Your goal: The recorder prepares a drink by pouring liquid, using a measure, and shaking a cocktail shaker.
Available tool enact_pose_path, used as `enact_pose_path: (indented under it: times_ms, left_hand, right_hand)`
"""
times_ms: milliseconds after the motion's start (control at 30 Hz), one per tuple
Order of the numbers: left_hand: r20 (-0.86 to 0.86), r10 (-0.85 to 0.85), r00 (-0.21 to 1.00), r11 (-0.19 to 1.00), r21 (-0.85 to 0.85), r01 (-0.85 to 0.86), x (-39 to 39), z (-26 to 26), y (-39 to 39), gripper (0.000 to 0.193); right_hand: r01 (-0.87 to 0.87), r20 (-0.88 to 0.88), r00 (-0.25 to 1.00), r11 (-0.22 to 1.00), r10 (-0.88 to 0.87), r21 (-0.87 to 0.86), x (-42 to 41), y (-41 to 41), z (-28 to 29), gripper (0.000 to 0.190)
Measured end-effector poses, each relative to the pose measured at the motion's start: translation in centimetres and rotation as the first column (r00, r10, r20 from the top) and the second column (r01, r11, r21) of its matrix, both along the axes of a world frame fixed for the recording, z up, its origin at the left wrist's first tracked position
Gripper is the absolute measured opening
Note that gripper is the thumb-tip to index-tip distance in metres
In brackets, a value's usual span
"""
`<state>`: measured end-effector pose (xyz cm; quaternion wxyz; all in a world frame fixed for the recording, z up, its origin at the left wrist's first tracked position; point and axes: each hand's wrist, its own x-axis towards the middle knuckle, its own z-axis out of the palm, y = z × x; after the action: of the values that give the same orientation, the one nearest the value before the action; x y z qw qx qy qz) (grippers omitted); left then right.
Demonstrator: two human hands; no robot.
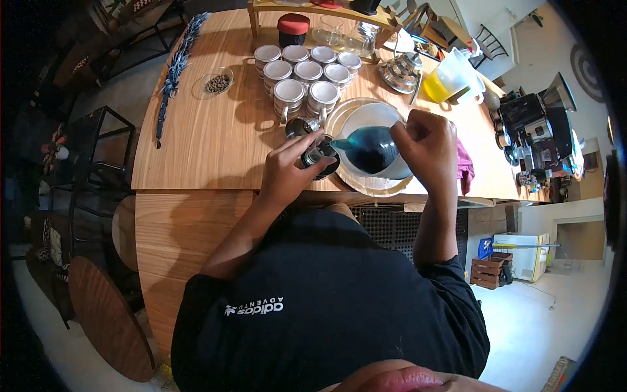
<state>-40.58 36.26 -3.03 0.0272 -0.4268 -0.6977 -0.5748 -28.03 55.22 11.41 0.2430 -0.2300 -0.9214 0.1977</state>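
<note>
My right hand (427, 147) grips a translucent white pitcher (350, 125) on its right side. Dark blue-green liquid (373, 152) fills its lower part, and the tilted spout points left. Under that spout, my left hand (289, 169) holds a small clear glass vessel (321, 149) between thumb and fingers. The vessel looks dark inside; whether liquid is flowing into it, I cannot tell. A round wooden tray (387, 189) lies beneath the pitcher. Just beyond my left fingers sits a small dark, shiny container (298, 127), partly hidden.
Several pale metal-rimmed mugs (307, 72) stand grouped behind my hands. A glass dish of brown beans (217, 84) is farther left. Toward the right are a metal kettle (401, 73), a plastic jug with yellow liquid (445, 81), a magenta cloth (465, 166) and a coffee grinder (534, 112).
</note>
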Motion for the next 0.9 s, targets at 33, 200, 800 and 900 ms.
enact_pose_path:
  times_ms: [33, 200, 800, 900]
  left_hand:
    - [0.0, 0.0, 1.0, 1.0, 0.002, 0.0, 0.02, -0.05, 0.01, 0.054]
    - [0.02, 0.007, 1.0, 1.0, 0.016, -0.008, 0.35, -0.2, -0.07, 0.055]
    - [0.101, -0.007, 0.995, 1.0, 0.021, 0.005, 0.08, -0.51, -0.14, 0.055]
    - [0.094, -0.003, 0.996, 1.0, 0.023, 0.001, 0.17, -0.31, -0.24, 0.055]
  right_hand:
    - [0.0, 0.0, 1.0, 1.0, 0.0, 0.002, -0.01, -0.11, 0.12, 0.031]
    - [0.013, 0.013, 1.0, 1.0, -0.012, -0.007, -0.01, -0.46, 0.34, 0.032]
    - [-0.003, -0.014, 1.0, 1.0, 0.003, -0.012, -0.01, -0.28, 0.35, 0.03]
    - [0.036, 0.035, 0.999, 0.999, -0.036, -0.008, 0.0, -0.32, 0.66, 0.032]
